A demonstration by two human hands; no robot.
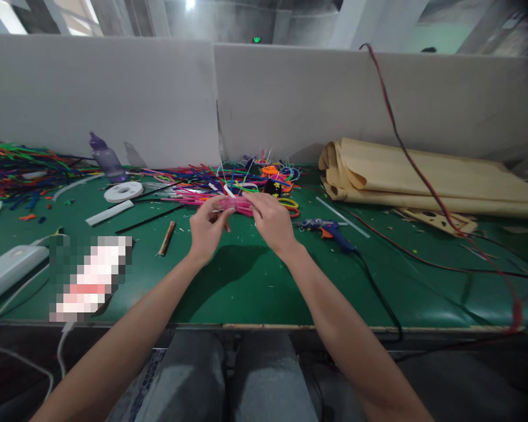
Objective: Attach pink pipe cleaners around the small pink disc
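Above the middle of the green table, my left hand [207,227] pinches a small pink piece [229,203] between thumb and fingers. My right hand [273,221] has its bent fingers closed on the right part of the same piece. Its exact kind is too small to make out, and the fingers partly cover it. Thin white strands rise just behind my fingertips. Pink fuzzy stems [189,198], like pipe cleaners, lie right behind both hands. Past the right hand are a yellow loop [291,204] and an orange piece [270,170].
A blue glue gun [334,228] with a black cord lies to the right. Rolled brown paper [413,176] is farther back. At left are a white spool [123,191], a purple bottle [108,157], a brown stick [168,238], a blurred-out item [92,278] and a white power strip [13,266].
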